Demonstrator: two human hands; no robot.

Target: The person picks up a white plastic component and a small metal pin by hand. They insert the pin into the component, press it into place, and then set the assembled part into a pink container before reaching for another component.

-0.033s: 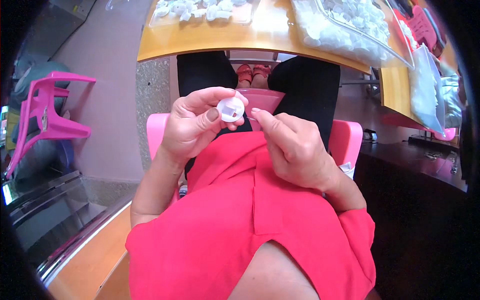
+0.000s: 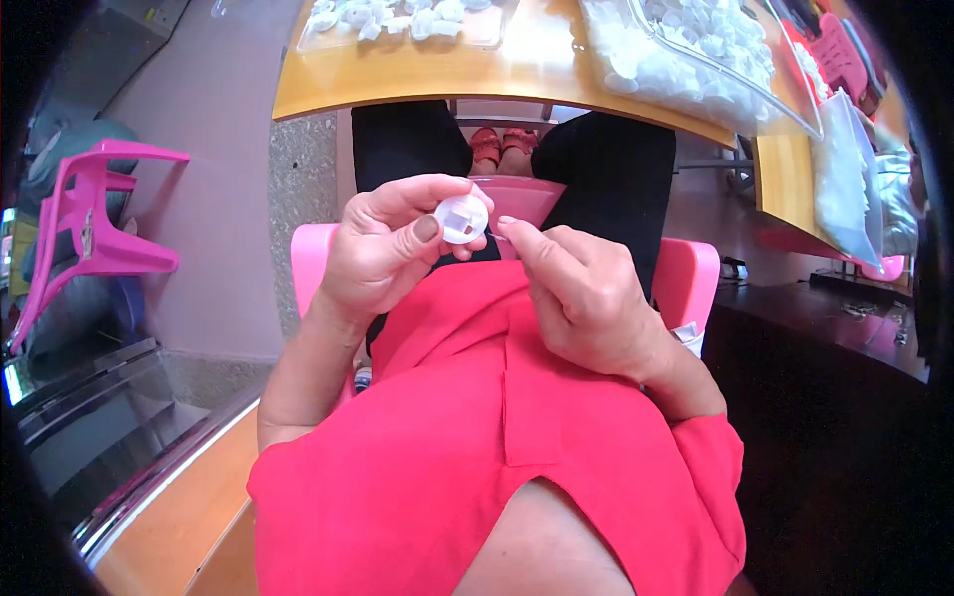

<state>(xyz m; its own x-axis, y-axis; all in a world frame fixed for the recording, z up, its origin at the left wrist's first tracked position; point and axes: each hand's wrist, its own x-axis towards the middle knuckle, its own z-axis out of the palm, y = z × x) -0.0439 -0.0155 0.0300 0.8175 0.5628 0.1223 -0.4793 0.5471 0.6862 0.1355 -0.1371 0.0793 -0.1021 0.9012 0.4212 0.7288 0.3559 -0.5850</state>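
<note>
My left hand (image 2: 383, 253) holds a small round white plastic cap (image 2: 463, 219) between thumb and fingers, above my lap. My right hand (image 2: 586, 298) is right beside it, thumb and forefinger pinched on a thin metal pin or wire (image 2: 497, 235) whose tip touches the cap's edge. The pin is too small to make out in detail. Both hands hover over my red top and black trousers.
An orange table (image 2: 417, 74) curves in front of me, carrying a clear tray of white parts (image 2: 397, 20) and clear bags of white parts (image 2: 696, 55). I sit on a pink chair (image 2: 686, 278). Another pink plastic chair (image 2: 99, 219) stands at the left. A dark bench lies at the right.
</note>
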